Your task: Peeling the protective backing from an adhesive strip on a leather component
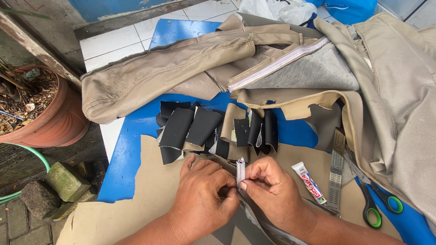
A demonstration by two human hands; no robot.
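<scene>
Two hands meet at the bottom centre of the head view, forearms entering from the lower edge. Left hand (202, 195): back up, fingers curled inward, tips pressed on the folded grey fabric strip (240, 173). Right hand (272, 190): thumb and forefinger pinched on the same strip, which stands upright between both hands. The strip sits over a beige leatherette sheet (150, 195) on the blue table (131, 154). Just beyond the hands: a row of black and beige leather swatches (213, 129). Right of the right hand: small glue tube (309, 183), grey ruler (336, 168), green-handled scissors (377, 204). Far side: beige seat cover (181, 63). Left edge: terracotta pot (50, 113).
</scene>
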